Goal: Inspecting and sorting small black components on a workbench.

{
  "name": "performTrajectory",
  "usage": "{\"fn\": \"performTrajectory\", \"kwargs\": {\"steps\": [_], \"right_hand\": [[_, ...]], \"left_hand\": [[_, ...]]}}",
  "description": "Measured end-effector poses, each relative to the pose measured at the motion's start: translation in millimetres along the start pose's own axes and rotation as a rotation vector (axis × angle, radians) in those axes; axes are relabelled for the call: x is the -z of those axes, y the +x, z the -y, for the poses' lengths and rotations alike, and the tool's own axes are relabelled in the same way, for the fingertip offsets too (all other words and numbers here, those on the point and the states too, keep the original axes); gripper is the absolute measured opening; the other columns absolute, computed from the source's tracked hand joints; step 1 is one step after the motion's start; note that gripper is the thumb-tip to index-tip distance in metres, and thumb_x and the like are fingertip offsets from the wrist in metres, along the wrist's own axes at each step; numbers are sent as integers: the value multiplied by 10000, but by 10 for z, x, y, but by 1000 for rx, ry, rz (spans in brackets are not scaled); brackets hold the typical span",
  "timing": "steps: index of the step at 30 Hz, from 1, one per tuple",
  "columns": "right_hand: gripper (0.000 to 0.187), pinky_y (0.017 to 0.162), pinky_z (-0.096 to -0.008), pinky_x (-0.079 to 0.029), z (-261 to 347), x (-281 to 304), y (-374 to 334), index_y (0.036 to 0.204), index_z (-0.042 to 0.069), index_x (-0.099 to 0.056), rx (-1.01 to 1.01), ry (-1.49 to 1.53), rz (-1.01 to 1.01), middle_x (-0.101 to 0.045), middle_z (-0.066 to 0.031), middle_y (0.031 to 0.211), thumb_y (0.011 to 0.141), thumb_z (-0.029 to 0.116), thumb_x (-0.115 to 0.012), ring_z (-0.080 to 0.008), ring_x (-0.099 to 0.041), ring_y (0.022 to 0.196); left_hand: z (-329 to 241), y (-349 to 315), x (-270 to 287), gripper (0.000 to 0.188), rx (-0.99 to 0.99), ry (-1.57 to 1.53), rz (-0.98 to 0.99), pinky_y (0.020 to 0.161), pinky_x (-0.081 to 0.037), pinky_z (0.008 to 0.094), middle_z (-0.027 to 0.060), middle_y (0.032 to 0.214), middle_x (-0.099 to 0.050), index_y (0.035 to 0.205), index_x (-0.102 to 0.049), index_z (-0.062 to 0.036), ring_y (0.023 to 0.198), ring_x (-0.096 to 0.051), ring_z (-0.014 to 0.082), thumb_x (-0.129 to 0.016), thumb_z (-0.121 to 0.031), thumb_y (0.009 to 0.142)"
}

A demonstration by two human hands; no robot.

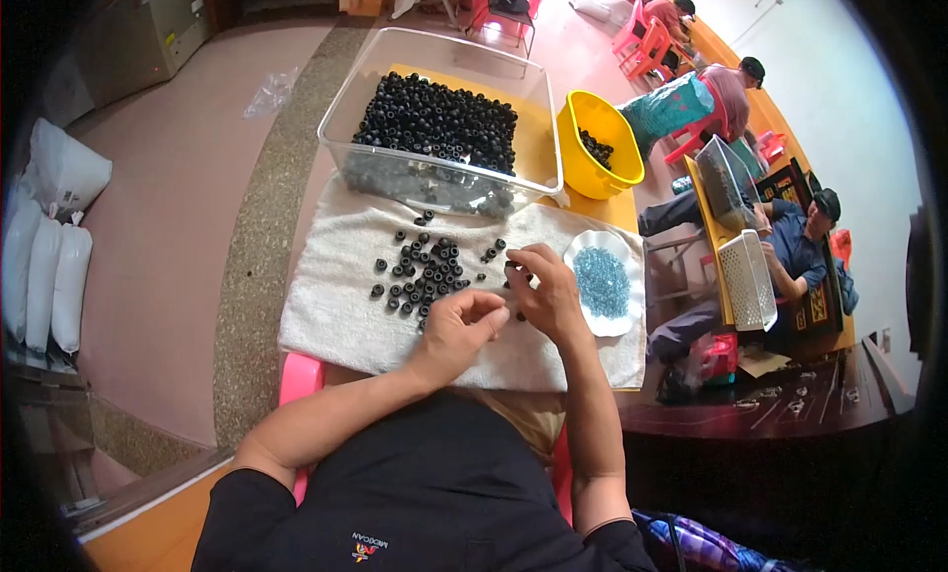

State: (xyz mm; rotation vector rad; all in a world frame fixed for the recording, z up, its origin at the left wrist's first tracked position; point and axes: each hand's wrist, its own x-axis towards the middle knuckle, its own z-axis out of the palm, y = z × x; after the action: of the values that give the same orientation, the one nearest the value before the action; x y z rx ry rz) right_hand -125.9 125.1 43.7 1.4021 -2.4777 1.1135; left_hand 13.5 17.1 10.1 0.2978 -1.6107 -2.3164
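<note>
Head view: on white towel (321, 310), black rings (427, 276) are scattered; the left hand (456, 330) is curled, contents impossible to tell; one black piece (511, 265) is pinched by the right hand (545, 294), near blue beads (602, 281).

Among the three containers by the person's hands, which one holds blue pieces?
The white dish with the wavy rim, right of the right hand. The clear bin and yellow tub hold black pieces instead.
</note>
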Motion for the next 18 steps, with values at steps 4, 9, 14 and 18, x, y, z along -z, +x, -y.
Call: {"fn": "performTrajectory", "kwargs": {"steps": [4, 9, 14, 18], "right_hand": [[172, 673, -301, -498, 290, 158, -188, 1014, -5, -658, -69, 299, 72, -631, -126, 907, 842, -7, -652, -220, -627, 761], [159, 720, -328, -499, 334, 128, -365, 1019, 14, -658, -55, 319, 80, -634, -131, 895, 863, 37, -673, -259, -639, 821], [232, 660, -314, -503, 250, 17, -485, 1019, 5, -672, 87, 263, -137, -642, -132, 870, 793, -34, -709, -245, -634, 765], [253, 631, -320, -507, 244, -11, -512, 1031, 9, -673, 119, 216, -148, -641, -134, 885, 784, -21, -719, -255, -640, 752]], "left_hand": [[11, 48, 29, 226, 153, -257, 0, 708, -544, 255, 24, 910, -662, 1100, -607, -18, 785, -623, 87, -644, -184, 949], [-2, 45, 45, 212, 189, -408, 115, 758, -557, 278, 41, 987, -672, 1127, -600, -41, 868, -650, 115, -605, -187, 974], [-56, 45, 40, 192, 294, -474, 158, 829, -553, 312, 60, 995, -678, 1108, -611, -39, 896, -663, 141, -593, -179, 978], [-74, 50, 63, 170, 303, -464, 151, 805, -566, 293, 69, 984, -680, 1077, -611, -42, 900, -673, 148, -619, -167, 961]]}}
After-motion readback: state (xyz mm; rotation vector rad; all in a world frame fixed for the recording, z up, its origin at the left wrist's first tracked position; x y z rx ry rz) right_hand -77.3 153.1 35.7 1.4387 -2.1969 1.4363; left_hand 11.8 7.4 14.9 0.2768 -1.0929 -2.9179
